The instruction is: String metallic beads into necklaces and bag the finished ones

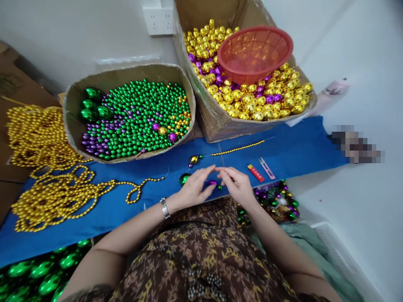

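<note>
My left hand (pixel 195 183), with a silver watch (pixel 164 208) on the wrist, has its fingers stretched to the right and its thumb apart. Its fingertips meet those of my right hand (pixel 237 184), which is closed in a pinch. Anything as thin as a thread between them is too small to make out. Close below the fingers lie a purple bead (pixel 213 183) and a small green bead (pixel 219 187). Beside my left hand sits a larger green bead (pixel 184 179), partly hidden. Behind it are a gold bead (pixel 194 160) and a string of small gold beads (pixel 239 148).
Cardboard boxes of green and purple beads (pixel 138 113) and gold beads (pixel 236 98) stand behind; a red basket (pixel 255 52) rests in the latter. Gold bead strands (pixel 59 197) cover the blue cloth's (pixel 296 147) left. A red packet (pixel 255 172) and thread snips (pixel 267 168) lie right.
</note>
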Demonstrator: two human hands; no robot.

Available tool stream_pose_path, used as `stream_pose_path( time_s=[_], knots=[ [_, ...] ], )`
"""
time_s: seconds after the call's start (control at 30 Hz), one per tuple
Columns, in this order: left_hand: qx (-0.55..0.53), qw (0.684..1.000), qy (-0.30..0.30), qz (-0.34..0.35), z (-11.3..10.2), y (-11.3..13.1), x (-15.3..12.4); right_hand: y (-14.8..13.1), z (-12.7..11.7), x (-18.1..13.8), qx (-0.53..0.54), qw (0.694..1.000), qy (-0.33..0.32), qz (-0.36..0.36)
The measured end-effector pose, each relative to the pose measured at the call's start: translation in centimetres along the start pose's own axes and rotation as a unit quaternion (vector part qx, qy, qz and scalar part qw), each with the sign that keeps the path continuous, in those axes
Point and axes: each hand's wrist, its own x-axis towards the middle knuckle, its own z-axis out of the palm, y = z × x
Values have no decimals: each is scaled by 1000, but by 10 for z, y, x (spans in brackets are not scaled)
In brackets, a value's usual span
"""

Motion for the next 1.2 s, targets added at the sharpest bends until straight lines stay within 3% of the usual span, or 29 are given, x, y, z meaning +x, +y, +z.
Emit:
stream_pose_path(
  time_s=[0.17,0.27,0.37,0.53,0.67,0.83,1.2],
  knots=[
    [33,998,-48,12,30,-5,5,-17,-8,3,120,990,8,79],
    [83,994,-77,7,41,-6,5,-22,-10,1,151,986,-15,73],
    [159,981,-109,24,42,-14,-6,-21,-21,1,171,983,22,64],
    [216,966,-127,65,19,-39,-29,-13,-50,8,229,956,165,78],
    [246,951,-171,80,-11,-59,-33,-12,-62,12,240,943,218,79],
    [293,941,-158,66,-34,-71,-37,-15,-63,13,243,942,222,73],
    [349,926,-129,68,-46,-66,-51,-21,-65,15,235,951,195,56]
  ],
)
